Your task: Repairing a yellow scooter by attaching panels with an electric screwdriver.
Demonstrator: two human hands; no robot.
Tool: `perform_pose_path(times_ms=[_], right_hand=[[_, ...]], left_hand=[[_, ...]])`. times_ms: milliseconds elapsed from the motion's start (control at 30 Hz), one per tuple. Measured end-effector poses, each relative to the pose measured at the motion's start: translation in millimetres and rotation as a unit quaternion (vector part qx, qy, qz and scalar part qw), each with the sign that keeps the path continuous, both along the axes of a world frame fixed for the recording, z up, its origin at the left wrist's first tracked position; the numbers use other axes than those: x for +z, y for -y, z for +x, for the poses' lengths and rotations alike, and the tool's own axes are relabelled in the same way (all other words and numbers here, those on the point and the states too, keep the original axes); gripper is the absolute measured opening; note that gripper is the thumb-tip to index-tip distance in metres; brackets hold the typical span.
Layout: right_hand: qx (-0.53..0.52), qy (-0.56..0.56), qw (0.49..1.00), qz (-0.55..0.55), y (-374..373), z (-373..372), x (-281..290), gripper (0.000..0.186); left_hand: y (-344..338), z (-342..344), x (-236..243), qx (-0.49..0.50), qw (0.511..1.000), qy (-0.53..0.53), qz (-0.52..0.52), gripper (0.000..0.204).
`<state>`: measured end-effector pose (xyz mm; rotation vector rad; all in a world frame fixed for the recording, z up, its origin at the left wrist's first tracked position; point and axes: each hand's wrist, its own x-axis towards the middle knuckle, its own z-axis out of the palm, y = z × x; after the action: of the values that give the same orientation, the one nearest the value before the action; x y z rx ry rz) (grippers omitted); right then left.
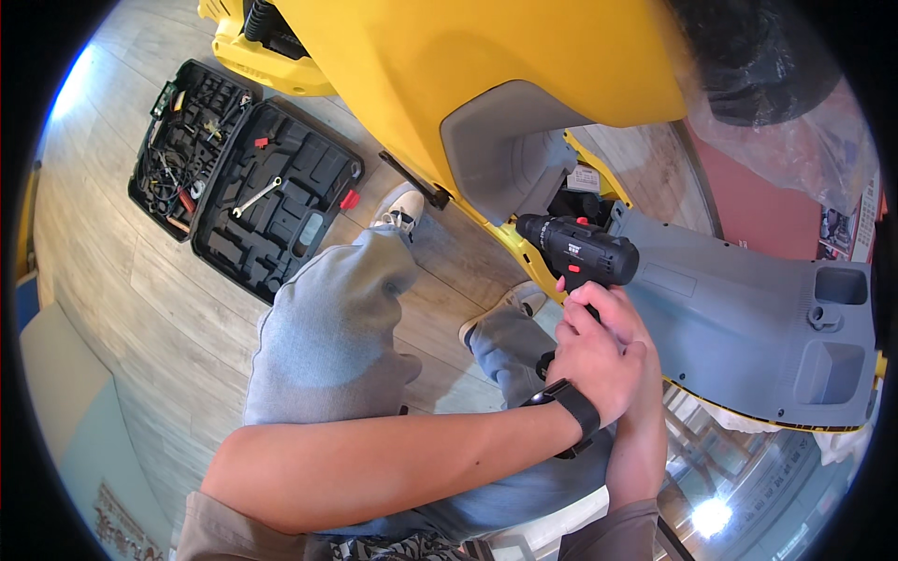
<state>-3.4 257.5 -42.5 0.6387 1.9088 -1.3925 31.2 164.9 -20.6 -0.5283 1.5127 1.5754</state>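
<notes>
Two-handed hold on the drill (589, 252)

Right hand (625, 313) wraps the upper grip; left hand (599, 369) clasps below it, some fingers hidden. Drill sits at the yellow shell's (412, 75) lower edge, beside the grey panel's (730, 323) left edge. Bit contact: can't tell. My judgement: keep it square, lean evenly, squeeze the trigger gently.

- Indoor room set up as a makeshift workshop — whether home or shop, I cannot tell.
- Wood-look plank flooring (150, 299) underfoot.
- Open black tool case (323, 173) on that floor, a combination wrench (256, 197) in one half.
- Cordless drill (580, 249) beside large yellow bodywork (412, 56) and a grey panel (730, 318).
- Packaging at right — clear plastic wrap (795, 154), red cardboard (734, 201).
- Glass surface (786, 505) reflecting a bright lamp.
</notes>
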Motion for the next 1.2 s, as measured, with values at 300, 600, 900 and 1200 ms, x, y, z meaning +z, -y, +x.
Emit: perform_pose_path(times_ms=[300, 600, 900, 1200], right_hand=[[-0.025, 0.097, 0.995, -0.016, -16, -7, -9, 0.033], [-0.012, 0.061, 0.998, -0.023, -27, 2, -10, 0.036], [-0.081, 0.081, 0.991, -0.068, -46, 10, -12, 0.037], [-0.116, 0.003, 0.991, -0.063, -33, 19, 6, 0.035]], left_hand=[[-3, 1, 1, 0.000, 1.000, 0.002, 0.002, 0.079], [-7, 6, 1, 0.008, 1.000, -0.012, 0.012, 0.078], [-8, 8, 5, -0.004, 0.999, -0.004, 0.034, 0.074], [-14, 13, 1, -0.016, 0.999, -0.018, 0.030, 0.071]])
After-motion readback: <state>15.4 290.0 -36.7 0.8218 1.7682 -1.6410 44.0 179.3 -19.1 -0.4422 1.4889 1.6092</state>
